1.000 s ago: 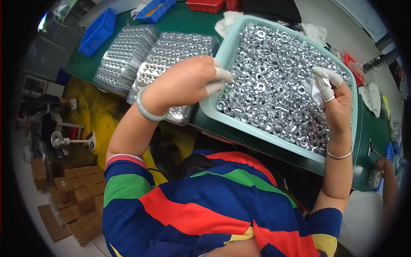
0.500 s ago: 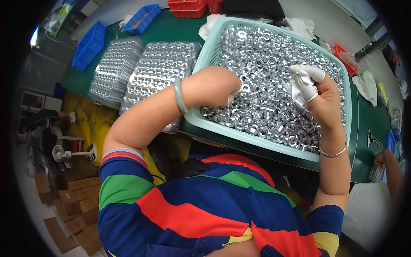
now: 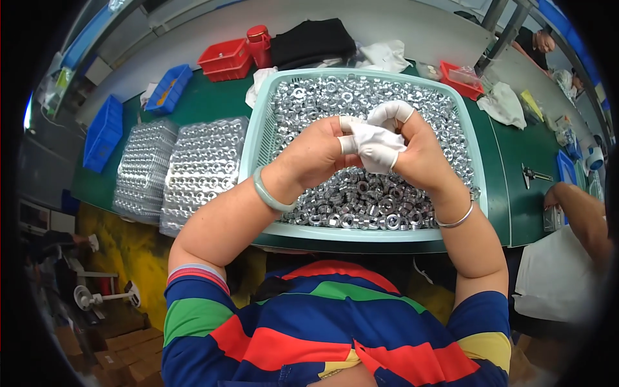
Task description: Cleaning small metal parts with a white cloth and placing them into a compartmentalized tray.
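Both my hands meet over a pale green plastic basket point(image 3: 482, 187) filled with shiny metal rings point(image 3: 361, 200). My right hand point(image 3: 422, 151), with white finger cots on its fingertips, is closed around a bunched white cloth point(image 3: 376, 143). From the other side, my left hand point(image 3: 316, 155) presses its cot-covered fingertips together against the cloth's left edge. Whatever lies between those fingers is hidden by the fingers and the cloth. On the basket's left are two stacks of clear plastic trays, a nearer tray stack point(image 3: 201, 171) and a farther-left tray stack point(image 3: 145, 164), both holding rings.
Two blue bins point(image 3: 103, 134) stand at the back left of the green table point(image 3: 503, 213). Behind the basket are red bins point(image 3: 225, 59) and a folded black cloth point(image 3: 313, 42). A caliper point(image 3: 535, 175) lies at right, near a co-worker's arm point(image 3: 580, 209).
My left hand has come from the basket's left part to the cloth. My right hand has moved left with the cloth, so the hands now meet. The view has shifted.
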Motion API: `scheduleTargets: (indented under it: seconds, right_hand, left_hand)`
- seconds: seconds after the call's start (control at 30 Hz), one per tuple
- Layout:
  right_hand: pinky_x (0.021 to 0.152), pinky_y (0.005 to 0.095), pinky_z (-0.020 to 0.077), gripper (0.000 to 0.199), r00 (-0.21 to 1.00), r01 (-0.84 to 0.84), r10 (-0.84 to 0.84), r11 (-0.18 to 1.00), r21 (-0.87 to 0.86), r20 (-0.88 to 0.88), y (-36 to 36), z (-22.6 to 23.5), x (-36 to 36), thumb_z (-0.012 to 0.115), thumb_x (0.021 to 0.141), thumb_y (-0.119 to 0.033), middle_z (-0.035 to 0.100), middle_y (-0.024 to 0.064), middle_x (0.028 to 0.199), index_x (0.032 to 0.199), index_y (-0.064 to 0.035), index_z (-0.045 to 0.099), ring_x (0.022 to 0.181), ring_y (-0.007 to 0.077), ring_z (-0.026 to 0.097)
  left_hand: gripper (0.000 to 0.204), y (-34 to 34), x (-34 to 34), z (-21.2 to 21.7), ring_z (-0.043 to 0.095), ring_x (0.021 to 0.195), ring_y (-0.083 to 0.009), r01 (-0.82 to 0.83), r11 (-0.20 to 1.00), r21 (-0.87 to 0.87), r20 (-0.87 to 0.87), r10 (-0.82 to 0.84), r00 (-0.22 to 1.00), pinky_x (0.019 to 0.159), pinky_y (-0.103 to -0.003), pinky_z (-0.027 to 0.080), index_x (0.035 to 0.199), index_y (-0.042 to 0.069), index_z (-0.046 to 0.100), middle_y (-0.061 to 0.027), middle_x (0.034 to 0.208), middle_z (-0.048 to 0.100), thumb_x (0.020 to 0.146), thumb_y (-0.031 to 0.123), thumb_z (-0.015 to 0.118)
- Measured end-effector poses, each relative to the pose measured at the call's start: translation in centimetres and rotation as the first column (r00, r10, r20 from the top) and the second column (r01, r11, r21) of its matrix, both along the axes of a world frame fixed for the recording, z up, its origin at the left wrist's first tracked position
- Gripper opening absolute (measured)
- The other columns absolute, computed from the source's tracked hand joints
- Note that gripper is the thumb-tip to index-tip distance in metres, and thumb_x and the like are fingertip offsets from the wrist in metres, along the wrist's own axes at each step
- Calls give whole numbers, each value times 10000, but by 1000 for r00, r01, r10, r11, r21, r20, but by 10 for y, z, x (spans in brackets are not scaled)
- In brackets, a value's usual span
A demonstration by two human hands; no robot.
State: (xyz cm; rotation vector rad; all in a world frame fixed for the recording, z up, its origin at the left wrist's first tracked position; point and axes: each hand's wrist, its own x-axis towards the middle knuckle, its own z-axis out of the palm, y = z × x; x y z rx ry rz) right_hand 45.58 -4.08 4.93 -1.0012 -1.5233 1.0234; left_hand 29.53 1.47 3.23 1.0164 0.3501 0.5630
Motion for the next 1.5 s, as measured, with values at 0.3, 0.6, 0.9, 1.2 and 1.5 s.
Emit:
scheduleTargets:
  seconds: [0.3,0.6,0.9,1.2,1.5]
  right_hand:
    - [614,215,449,290,987,-161,160,972,-170,-17,1,8,7,639,737,-87,560,18,788,985,-42,495,728,82,543]
    - [602,200,453,158,972,-76,24,974,-214,-235,8,-9,4,524,825,-82,592,47,842,973,-29,536,719,88,558]
    - [634,196,435,162,998,60,-61,997,43,18,3,-1,-5,562,786,-66,573,31,838,944,-35,538,752,67,523]
    - [628,205,445,142,997,-74,77,994,77,-33,-7,6,-5,555,781,-35,553,36,794,915,-30,508,736,76,532]
    - [426,157,333,63,963,126,-130,992,-32,-236,2,11,4,528,821,-74,538,23,717,861,-44,490,507,36,442]
  left_hand:
    - [215,9,-4,-3,552,802,-109,124,988,-92,47,-120,992,714,-233,464,981,28,549,-39,907,573,793,128,574]
    - [165,9,-8,-16,535,727,-91,190,975,-118,211,-163,964,686,-225,460,943,40,548,-21,846,561,799,118,567]
    - [155,3,-3,-7,536,699,-84,112,988,-104,118,-99,988,659,-209,462,932,39,550,-14,834,563,794,106,574]
    - [206,1,-1,-8,526,754,-86,89,985,-150,172,-63,983,679,-217,449,964,52,542,-18,881,554,791,156,580]
    - [155,5,-5,-1,503,674,-115,261,964,-46,342,-230,911,632,-248,423,876,40,536,-38,777,538,784,155,584]
